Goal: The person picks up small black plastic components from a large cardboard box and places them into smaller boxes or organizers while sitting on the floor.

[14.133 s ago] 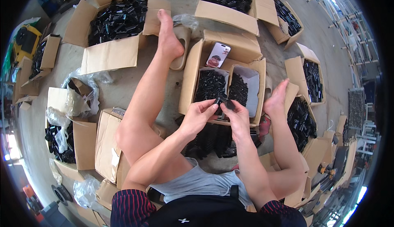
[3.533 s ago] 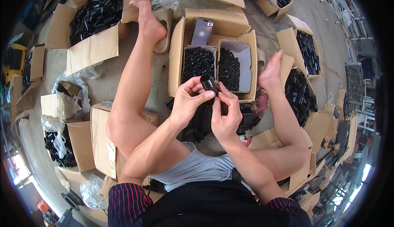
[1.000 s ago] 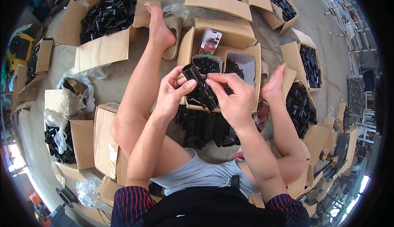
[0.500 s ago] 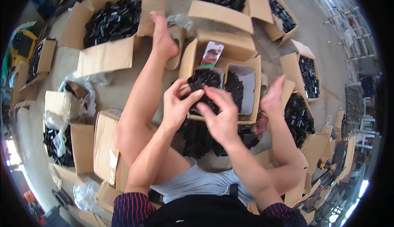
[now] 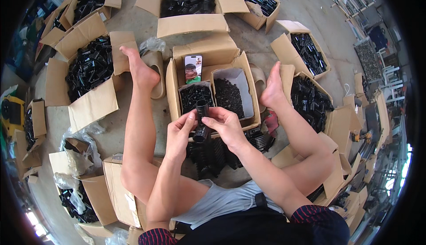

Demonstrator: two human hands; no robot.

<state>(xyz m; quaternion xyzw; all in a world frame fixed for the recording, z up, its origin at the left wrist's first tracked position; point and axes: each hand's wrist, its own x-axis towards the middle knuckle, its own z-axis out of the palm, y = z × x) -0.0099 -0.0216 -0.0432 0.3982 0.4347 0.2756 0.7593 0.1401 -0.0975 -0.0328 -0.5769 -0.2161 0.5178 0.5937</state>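
Between both hands, over the near edge of a cardboard box [image 5: 251, 87], is a short black tubular plastic part [image 5: 202, 136], its open end facing away from me. My left hand [image 5: 178, 135] pinches it from the left side. From the right, my right hand [image 5: 227, 127] grips it with thumb and fingers. Behind it in the box sit two inner trays: the left one holds black pieces [image 5: 194, 95], the right tray [image 5: 241, 80] holds smaller black pieces [image 5: 228, 97]. Neat rows of ribbed black parts [image 5: 208, 157] lie below my hands.
A lit phone [image 5: 193, 69] leans inside the box. Open cartons of black tubular parts stand around, including a left carton [image 5: 91, 105], a far carton [image 5: 193, 24] and a right carton [image 5: 328, 123]. My bare feet flank the box, near slippers [image 5: 157, 82]. Plastic bags [image 5: 77, 160] lie left.
My view has shifted, so the surrounding boxes sit differently in the picture. Both hands have turned the black part, which now shows lengthwise between them; the right hand is no longer blurred.
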